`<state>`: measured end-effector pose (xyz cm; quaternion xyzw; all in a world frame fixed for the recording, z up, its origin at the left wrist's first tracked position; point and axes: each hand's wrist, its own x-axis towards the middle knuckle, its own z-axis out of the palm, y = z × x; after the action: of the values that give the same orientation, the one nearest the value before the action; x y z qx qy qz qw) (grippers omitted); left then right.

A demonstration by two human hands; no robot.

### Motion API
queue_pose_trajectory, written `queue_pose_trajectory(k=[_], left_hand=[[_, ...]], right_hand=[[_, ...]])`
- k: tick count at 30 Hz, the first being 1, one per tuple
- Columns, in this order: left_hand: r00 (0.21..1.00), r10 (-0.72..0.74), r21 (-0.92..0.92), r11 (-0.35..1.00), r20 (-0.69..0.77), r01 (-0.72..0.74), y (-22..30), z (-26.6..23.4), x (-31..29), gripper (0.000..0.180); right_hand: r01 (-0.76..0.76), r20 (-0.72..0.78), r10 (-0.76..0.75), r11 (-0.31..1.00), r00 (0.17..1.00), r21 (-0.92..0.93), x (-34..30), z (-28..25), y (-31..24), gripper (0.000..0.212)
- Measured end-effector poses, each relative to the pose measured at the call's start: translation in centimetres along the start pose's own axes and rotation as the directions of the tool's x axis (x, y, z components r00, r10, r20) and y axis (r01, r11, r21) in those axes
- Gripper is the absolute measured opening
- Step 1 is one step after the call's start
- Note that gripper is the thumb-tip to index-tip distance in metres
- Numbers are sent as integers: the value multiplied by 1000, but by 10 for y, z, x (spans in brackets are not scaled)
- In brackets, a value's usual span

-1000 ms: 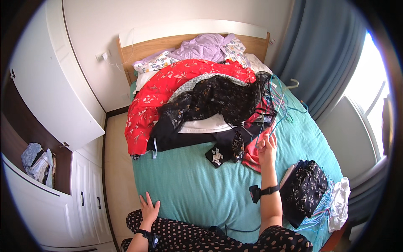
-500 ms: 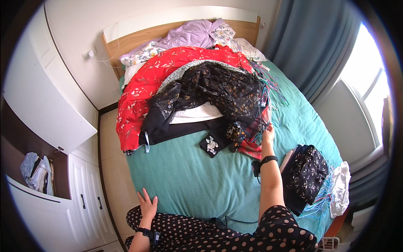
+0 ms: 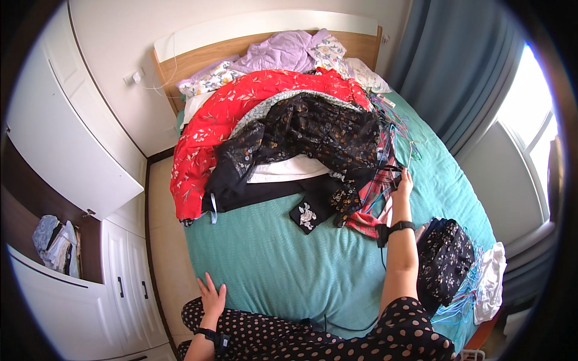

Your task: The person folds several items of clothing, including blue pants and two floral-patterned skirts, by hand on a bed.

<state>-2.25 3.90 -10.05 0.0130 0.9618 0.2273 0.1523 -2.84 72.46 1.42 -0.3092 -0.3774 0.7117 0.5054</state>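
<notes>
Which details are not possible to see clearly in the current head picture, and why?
- Head view, bare right hand: what, if anything, it grips; too small to tell.
- Head view, white cloth garment: its upper part, covered by the sheer black floral garment.
- Head view, thin light-blue hangers: their number; tangled, partly under folded black floral clothing.

There're 2 hands (image 3: 212,297) (image 3: 403,185), 2 blk wrist straps (image 3: 401,226), 1 red flrl cloth (image 3: 235,105), min. 2 hanger bunches (image 3: 462,304).

Clothes (image 3: 313,127) on bed (image 3: 259,265), wardrobe (image 3: 81,141) left
</notes>
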Motion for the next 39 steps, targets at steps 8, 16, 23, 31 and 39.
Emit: queue_pose_trajectory(k=[8, 16, 23, 31, 39], left_hand=[[1000, -6, -11, 1000, -13, 6, 2, 0, 1, 79], [999, -14, -85, 996, -33, 11, -9, -7, -2, 81], [875, 246, -416, 805, -416, -424, -11, -43, 20, 72], [434, 224, -287, 485, -873, -826, 130, -234, -106, 57], [295, 423, -11, 556, -857, -831, 166, -224, -117, 62]], right_hand=[[735, 272, -683, 619, 678, -278, -106, 62, -61, 12], [607, 541, -478, 791, 692, -78, -227, 87, -139, 11], [485, 715, -354, 874, 604, 23, -290, 51, -227, 25], [396, 739, -163, 906, 654, -151, -334, -2, -239, 30], [312, 833, 146, 881, 533, -354, -384, -18, -183, 13]])
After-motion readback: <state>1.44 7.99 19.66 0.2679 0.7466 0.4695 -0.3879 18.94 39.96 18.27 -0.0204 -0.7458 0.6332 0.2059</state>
